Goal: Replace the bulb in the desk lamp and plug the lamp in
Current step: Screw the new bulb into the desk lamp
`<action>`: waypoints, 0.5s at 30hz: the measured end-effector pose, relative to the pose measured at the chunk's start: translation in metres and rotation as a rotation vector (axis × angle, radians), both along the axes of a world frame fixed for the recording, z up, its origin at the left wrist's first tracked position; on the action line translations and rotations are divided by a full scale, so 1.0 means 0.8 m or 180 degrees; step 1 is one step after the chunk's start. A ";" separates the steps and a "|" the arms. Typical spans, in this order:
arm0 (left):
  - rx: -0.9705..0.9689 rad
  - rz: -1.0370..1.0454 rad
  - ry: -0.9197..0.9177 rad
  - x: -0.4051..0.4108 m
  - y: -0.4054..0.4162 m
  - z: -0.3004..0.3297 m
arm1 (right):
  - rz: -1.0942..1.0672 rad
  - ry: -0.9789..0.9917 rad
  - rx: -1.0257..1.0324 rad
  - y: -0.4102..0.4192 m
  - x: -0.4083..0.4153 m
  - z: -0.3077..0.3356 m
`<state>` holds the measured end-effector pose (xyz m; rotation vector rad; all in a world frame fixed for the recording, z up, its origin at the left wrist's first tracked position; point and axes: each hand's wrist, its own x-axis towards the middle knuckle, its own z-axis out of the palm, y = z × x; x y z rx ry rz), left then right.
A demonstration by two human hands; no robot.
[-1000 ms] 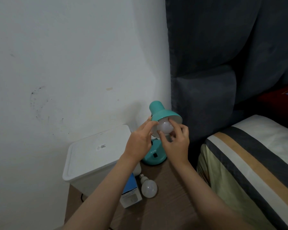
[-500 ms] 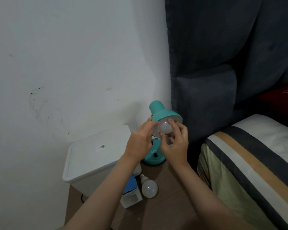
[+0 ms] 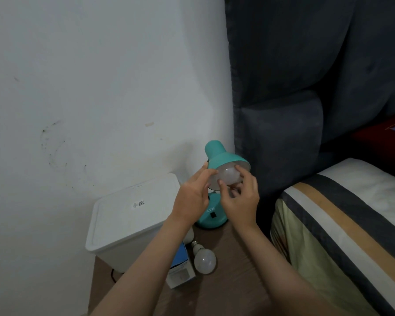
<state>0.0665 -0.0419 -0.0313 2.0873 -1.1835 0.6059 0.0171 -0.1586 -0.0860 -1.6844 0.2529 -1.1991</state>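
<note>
While the left hand [image 3: 193, 197] braces the teal metal lamp shade [image 3: 224, 157], right hand [image 3: 240, 197] fingertips pinch the frosted white bulb [image 3: 228, 176]: turn straight, avoid cross-threading.

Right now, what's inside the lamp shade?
A white bulb sits inside the teal shade. The right hand has thumb and fingers on it; the left hand touches the shade's rim. The bulb's base and the socket are hidden.

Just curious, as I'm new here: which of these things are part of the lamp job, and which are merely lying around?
In the job:
teal lamp
bulb in the shade
loose bulb
bulb box
left hand
right hand

Lying about:
white bin
bed
</note>
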 end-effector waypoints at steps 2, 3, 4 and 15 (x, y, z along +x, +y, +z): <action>-0.0016 -0.0017 -0.0009 -0.001 -0.001 0.002 | -0.0059 0.0076 0.0310 0.002 -0.001 0.007; -0.0026 -0.0039 -0.0014 -0.001 -0.001 0.002 | -0.0149 0.0081 0.0377 0.004 -0.001 0.010; -0.0031 -0.0063 -0.0006 -0.002 -0.001 0.002 | -0.0241 0.0075 0.0340 0.006 -0.001 0.013; -0.0016 -0.0070 0.0072 -0.003 0.001 -0.001 | -0.0080 -0.0020 0.0271 0.010 0.000 0.004</action>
